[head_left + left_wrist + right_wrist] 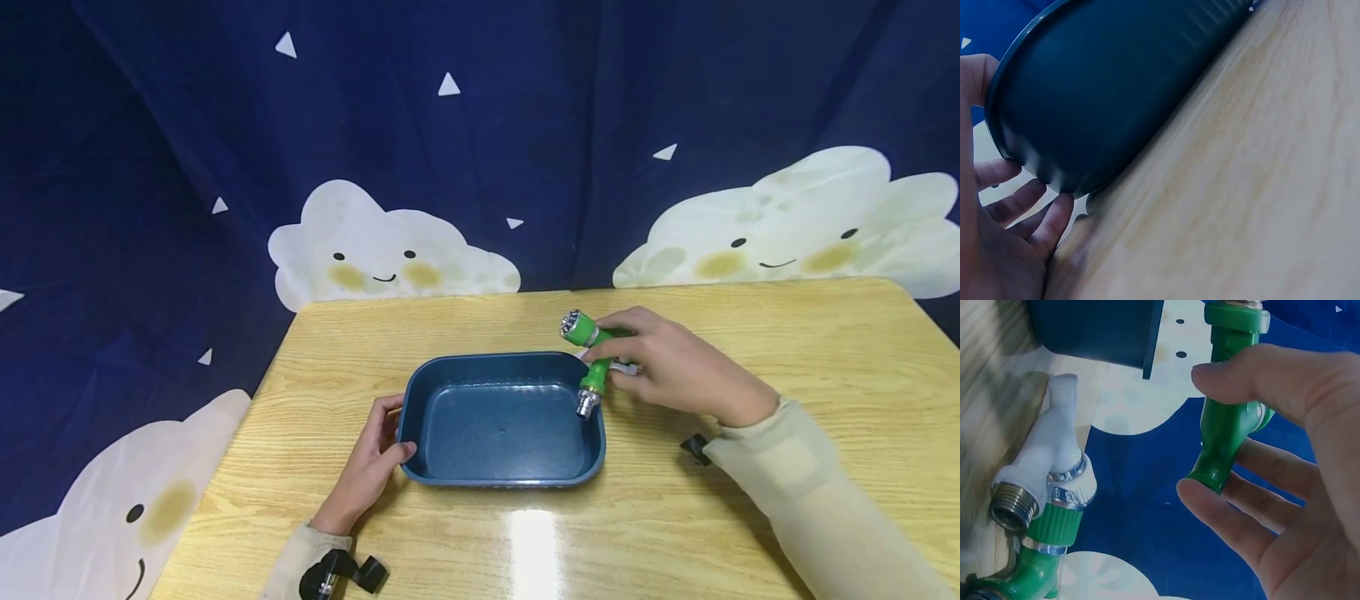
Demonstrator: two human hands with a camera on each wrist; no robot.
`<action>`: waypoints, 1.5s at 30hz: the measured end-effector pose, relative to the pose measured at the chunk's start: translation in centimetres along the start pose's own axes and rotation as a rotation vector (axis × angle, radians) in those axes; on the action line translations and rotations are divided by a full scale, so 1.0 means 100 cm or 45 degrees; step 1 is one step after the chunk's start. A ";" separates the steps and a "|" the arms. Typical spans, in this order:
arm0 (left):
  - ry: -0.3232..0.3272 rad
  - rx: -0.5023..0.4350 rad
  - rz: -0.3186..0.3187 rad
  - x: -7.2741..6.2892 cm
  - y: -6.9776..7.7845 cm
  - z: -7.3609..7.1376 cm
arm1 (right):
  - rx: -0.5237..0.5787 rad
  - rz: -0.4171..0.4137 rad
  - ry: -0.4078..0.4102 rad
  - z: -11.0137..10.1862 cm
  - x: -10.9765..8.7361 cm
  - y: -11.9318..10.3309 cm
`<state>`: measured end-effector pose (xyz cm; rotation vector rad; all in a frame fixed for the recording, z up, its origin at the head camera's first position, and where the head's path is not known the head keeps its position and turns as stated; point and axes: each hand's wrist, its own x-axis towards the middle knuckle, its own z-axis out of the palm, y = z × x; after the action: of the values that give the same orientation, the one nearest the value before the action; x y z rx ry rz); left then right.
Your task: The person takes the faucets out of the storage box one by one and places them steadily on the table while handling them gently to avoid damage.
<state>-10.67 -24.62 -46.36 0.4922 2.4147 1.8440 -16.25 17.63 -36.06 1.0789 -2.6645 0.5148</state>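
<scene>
A dark teal plastic basin (501,437) sits on the wooden table, its inside bare. My left hand (367,467) grips its left end, thumb over the rim and fingers against the outer wall (1085,106). Over the basin's right end, my right hand (671,362) holds a green plastic tap (597,373) with a silver threaded end pointing down toward the basin. Thumb and fingers pinch the tap's body (1225,434) in the right wrist view. Beyond the hand lie a white tap (1041,450) with a threaded end and another green tap (1057,526).
The pale wooden table (750,500) spreads around the basin. Behind it hangs a dark blue curtain (525,125) with smiling clouds and small white triangles. A black wrist-camera mount (341,571) is strapped over the left sleeve.
</scene>
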 end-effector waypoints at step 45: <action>0.009 0.050 -0.023 -0.002 0.001 0.000 | -0.041 0.193 0.063 -0.020 -0.016 0.024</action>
<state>-10.47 -24.67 -46.28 0.4654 2.4555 1.7977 -16.68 21.03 -35.30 0.8484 -2.7148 0.5167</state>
